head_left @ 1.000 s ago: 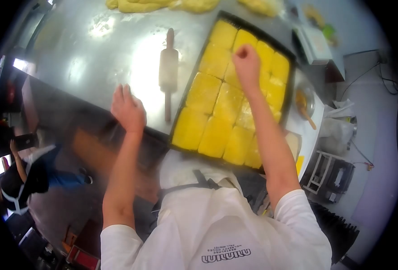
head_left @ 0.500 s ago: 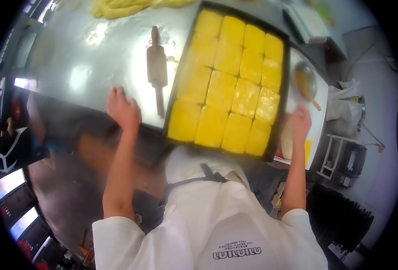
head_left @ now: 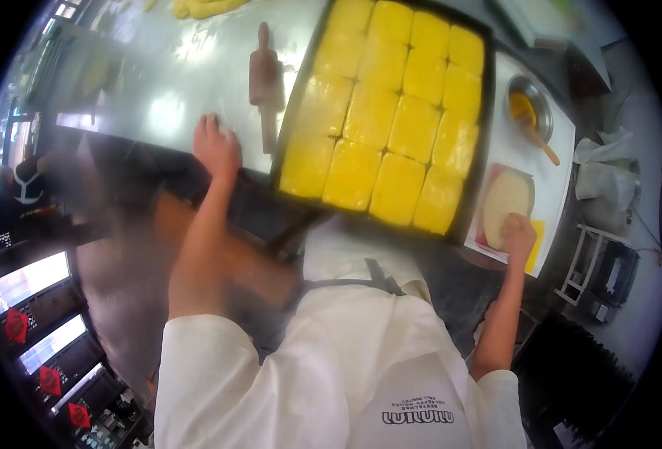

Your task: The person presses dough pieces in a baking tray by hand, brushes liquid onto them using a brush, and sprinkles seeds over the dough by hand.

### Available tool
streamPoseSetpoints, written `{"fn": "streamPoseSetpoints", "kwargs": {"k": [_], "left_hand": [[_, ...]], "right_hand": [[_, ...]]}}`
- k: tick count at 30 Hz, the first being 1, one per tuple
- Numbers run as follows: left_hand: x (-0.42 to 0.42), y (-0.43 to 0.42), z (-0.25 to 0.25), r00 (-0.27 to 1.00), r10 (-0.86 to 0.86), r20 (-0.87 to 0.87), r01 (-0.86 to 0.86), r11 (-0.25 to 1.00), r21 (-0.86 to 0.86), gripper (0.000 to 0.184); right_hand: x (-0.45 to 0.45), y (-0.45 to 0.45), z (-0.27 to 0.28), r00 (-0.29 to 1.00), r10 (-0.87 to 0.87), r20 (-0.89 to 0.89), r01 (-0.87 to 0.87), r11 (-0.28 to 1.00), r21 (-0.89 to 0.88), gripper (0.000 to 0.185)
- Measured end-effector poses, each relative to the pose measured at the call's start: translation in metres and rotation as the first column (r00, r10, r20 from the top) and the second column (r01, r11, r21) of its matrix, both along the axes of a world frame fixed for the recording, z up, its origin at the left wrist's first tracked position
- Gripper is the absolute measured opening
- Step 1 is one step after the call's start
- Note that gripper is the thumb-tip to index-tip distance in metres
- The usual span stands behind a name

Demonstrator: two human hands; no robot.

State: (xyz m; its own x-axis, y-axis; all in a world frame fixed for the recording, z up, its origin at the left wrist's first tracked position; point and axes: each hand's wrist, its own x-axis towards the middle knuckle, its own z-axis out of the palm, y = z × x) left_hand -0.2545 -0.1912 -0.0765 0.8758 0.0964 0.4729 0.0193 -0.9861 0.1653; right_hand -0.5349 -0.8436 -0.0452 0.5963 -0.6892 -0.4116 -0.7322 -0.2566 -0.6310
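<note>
A dark baking tray [head_left: 289,178] holds rows of yellow, glossy rectangular dough pieces [head_left: 370,115]. To its left, my left hand [head_left: 217,147] rests at the front edge of the metal table, fingers curled together, with nothing visible in them. A wooden rolling pin [head_left: 264,78] lies between that hand and the tray. On the right, my right hand [head_left: 520,236] is closed at the lower end of a flat pale oval [head_left: 507,197] on a reddish rectangle; what its fingers hold, if anything, is hidden. Beyond it, a brush [head_left: 534,133] leans in a metal bowl [head_left: 546,107].
Yellow dough [head_left: 210,7] lies at the far edge of the metal table [head_left: 151,82]. A white board [head_left: 561,176] under the bowl carries a yellow slip [head_left: 534,247]. A plastic bag [head_left: 608,176] and a metal frame [head_left: 587,262] stand to the right.
My right hand has moved down and toward me, onto the lower end of the pale oval. The view has shifted; my left hand stays at the table edge.
</note>
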Motion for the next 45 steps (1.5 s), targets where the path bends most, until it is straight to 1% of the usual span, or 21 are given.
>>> {"fn": "streamPoseSetpoints", "kwargs": {"k": [2,5,7,11,13,14,16,18,19,22,25,28,30,31,33,34,37,40,43,44,45], "left_hand": [[-0.001,0.001,-0.005,1.000,-0.009,0.027,0.009,1.000,-0.012,0.041],[-0.002,0.002,-0.006,1.000,0.017,0.018,-0.017,1.000,-0.011,0.040],[0.000,0.004,-0.006,0.998,0.041,-0.044,-0.043,0.998,-0.043,0.041],[0.002,0.008,-0.011,0.999,0.049,-0.019,-0.050,0.997,-0.061,0.042],[0.000,0.008,-0.010,0.998,0.046,-0.030,-0.048,0.996,-0.076,0.043],[-0.001,0.008,-0.007,0.998,0.048,-0.046,-0.052,0.995,-0.084,0.043],[-0.001,0.009,-0.012,0.999,0.043,-0.005,-0.043,0.995,-0.091,0.044],[-0.001,0.009,-0.010,0.992,-0.001,0.125,0.013,0.996,-0.094,0.039],[-0.002,0.011,-0.011,0.982,-0.018,0.189,0.036,0.995,-0.091,0.037],[-0.001,0.012,-0.014,0.993,0.046,0.110,-0.037,0.996,-0.078,0.043],[-0.003,0.009,-0.017,0.993,0.061,0.102,-0.050,0.993,-0.107,0.046],[-0.003,0.014,-0.018,0.995,0.074,0.074,-0.066,0.993,-0.102,0.045],[0.002,0.010,-0.018,0.995,0.088,0.038,-0.084,0.992,-0.094,0.045],[0.000,0.009,-0.016,0.995,0.098,0.014,-0.096,0.991,-0.091,0.046],[-0.001,0.007,-0.012,0.993,0.119,-0.014,-0.120,0.990,-0.079,0.046],[-0.002,0.006,-0.013,0.991,0.129,-0.020,-0.130,0.989,-0.074,0.046],[-0.001,0.005,-0.010,0.988,0.134,-0.073,-0.139,0.988,-0.060,0.049],[0.000,0.007,-0.014,0.992,0.113,-0.061,-0.118,0.990,-0.078,0.048],[0.001,0.008,-0.015,0.994,0.090,-0.063,-0.093,0.994,-0.058,0.048],[-0.001,0.006,-0.013,0.992,0.097,-0.081,-0.101,0.993,-0.052,0.048],[-0.001,0.004,-0.012,0.988,0.116,-0.099,-0.121,0.991,-0.049,0.048]], "right_hand": [[-0.016,-0.044,-0.023,0.950,-0.098,0.297,0.007,0.957,0.291,0.026],[0.011,-0.036,0.007,0.871,-0.254,0.421,0.009,0.864,0.504,0.030],[0.053,0.012,0.058,0.859,-0.299,0.415,-0.007,0.804,0.595,0.031],[0.134,0.146,0.121,0.836,0.037,0.547,-0.363,0.785,0.502,0.034],[0.169,0.225,0.121,0.838,0.168,0.519,-0.385,0.856,0.345,0.034],[0.183,0.252,0.097,0.783,0.312,0.539,-0.521,0.802,0.293,0.030],[0.208,0.304,0.068,0.727,0.544,0.418,-0.683,0.636,0.360,0.023],[0.222,0.341,0.056,0.766,0.401,0.502,-0.605,0.713,0.353,0.018],[0.220,0.352,0.050,0.746,0.493,0.447,-0.652,0.676,0.344,0.018],[0.212,0.377,0.050,0.649,0.697,0.304,-0.754,0.537,0.378,0.018],[0.207,0.376,0.061,0.771,0.487,0.409,-0.621,0.718,0.314,0.017],[0.202,0.333,0.069,0.819,0.420,0.391,-0.567,0.697,0.440,0.020],[0.195,0.306,0.105,0.805,0.442,0.396,-0.583,0.712,0.391,0.021],[0.193,0.291,0.120,0.800,0.394,0.453,-0.560,0.762,0.326,0.020],[0.193,0.269,0.131,0.784,0.220,0.580,-0.394,0.899,0.191,0.019],[0.190,0.271,0.134,0.772,0.225,0.595,-0.340,0.936,0.087,0.019],[0.172,0.269,0.095,0.807,0.511,0.295,-0.577,0.790,0.208,0.018],[0.167,0.285,0.075,0.855,0.219,0.471,-0.367,0.897,0.248,0.017],[0.148,0.304,0.058,0.738,0.550,0.391,-0.618,0.783,0.065,0.014],[0.146,0.310,0.061,0.764,0.579,0.284,-0.635,0.753,0.172,0.012],[0.147,0.316,0.067,0.802,0.489,0.344,-0.566,0.805,0.175,0.012]]}}
